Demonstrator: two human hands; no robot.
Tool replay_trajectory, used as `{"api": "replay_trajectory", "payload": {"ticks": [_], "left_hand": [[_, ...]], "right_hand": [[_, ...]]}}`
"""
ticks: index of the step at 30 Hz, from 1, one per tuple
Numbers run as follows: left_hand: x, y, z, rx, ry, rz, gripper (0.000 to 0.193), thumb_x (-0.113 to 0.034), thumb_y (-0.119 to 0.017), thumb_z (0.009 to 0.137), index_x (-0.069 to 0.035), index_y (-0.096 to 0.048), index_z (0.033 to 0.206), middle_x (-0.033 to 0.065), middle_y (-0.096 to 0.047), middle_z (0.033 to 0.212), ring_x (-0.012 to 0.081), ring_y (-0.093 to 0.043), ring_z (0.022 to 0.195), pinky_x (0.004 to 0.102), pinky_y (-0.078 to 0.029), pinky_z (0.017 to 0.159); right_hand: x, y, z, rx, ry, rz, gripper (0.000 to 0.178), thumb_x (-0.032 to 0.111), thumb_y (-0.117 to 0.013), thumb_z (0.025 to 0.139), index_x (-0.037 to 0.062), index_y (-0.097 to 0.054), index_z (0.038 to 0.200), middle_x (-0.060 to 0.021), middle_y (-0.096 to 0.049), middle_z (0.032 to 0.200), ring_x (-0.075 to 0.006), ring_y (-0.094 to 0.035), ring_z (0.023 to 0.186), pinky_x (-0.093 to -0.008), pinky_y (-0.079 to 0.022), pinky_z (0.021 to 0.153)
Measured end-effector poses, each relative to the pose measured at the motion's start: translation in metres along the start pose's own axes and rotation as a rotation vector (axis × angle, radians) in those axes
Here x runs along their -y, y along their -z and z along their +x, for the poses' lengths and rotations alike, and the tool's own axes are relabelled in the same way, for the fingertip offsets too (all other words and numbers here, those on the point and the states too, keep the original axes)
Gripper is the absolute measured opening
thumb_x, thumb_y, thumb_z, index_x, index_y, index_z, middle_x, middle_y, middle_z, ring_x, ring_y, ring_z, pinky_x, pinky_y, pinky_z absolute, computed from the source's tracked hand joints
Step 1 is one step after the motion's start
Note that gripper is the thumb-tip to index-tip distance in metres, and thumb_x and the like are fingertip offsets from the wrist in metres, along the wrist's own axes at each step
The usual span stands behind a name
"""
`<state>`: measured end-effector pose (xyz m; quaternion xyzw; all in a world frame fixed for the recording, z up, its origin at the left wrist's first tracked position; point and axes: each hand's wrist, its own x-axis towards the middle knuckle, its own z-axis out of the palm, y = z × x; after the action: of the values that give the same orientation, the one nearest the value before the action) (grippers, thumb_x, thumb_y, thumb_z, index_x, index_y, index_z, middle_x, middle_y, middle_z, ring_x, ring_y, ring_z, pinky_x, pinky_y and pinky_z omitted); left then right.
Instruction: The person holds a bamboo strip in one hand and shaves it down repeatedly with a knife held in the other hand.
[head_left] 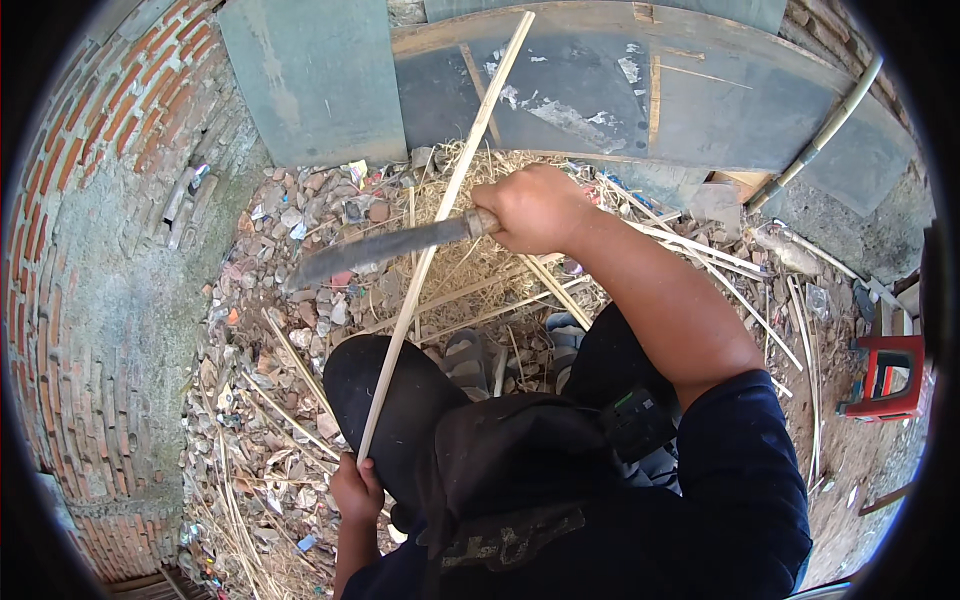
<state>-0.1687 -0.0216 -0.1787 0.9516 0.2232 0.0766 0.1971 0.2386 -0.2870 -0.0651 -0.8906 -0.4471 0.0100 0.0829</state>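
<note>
My left hand [358, 488] is closed around the lower end of a long pale strip [415, 283], which looks like split bamboo or wood. The strip slants up and away across my left knee. My right hand [532, 208] grips the wooden handle of a machete [385, 250]. Its broad grey blade points left and crosses the strip near the middle; whether the edge touches the strip I cannot tell. Below them lies a heap of straw-like shavings [475, 275], with my sandalled feet [468, 358] just this side of it.
Rubble [300, 225] and several loose strips [700, 255] cover the ground. A brick wall [90, 330] rises at left, dark panels [580, 90] stand at the back, and a pole [820, 130] leans at back right. A red plastic stool [888, 378] is at right.
</note>
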Motion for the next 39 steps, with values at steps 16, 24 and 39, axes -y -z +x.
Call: {"api": "replay_trajectory", "payload": {"ticks": [16,24,39], "left_hand": [[-0.004,0.005,-0.002,0.005,0.01,-0.042,0.043,-0.038,-0.043,0.103,-0.001,-0.047,0.082,0.0237,-0.051,0.06,0.0482,-0.056,0.059,0.0498,-0.039,0.052],[-0.012,0.009,0.006,0.071,0.077,-0.035,0.037,-0.032,-0.042,0.104,-0.001,-0.049,0.084,0.0226,-0.053,0.06,0.0467,-0.057,0.059,0.0495,-0.039,0.053],[-0.009,0.023,0.004,0.064,-0.041,-0.022,0.037,-0.028,-0.043,0.104,0.0,-0.05,0.081,0.0237,-0.053,0.058,0.0483,-0.056,0.056,0.0503,-0.038,0.05]], "right_hand": [[0.018,-0.012,0.006,0.089,0.141,-0.019,0.01,0.02,-0.064,0.083,0.0174,-0.068,0.092,-0.0078,-0.069,0.08,-0.0277,-0.069,0.08,-0.0448,-0.056,0.073],[0.001,-0.041,0.026,0.085,-0.073,0.26,0.019,0.02,-0.065,0.077,0.0134,-0.069,0.094,-0.0123,-0.07,0.084,-0.0324,-0.07,0.086,-0.0476,-0.055,0.076],[0.039,-0.025,0.013,0.158,0.069,0.163,0.019,0.018,-0.063,0.079,0.014,-0.07,0.096,-0.012,-0.07,0.089,-0.0321,-0.069,0.086,-0.0471,-0.055,0.077]]}}
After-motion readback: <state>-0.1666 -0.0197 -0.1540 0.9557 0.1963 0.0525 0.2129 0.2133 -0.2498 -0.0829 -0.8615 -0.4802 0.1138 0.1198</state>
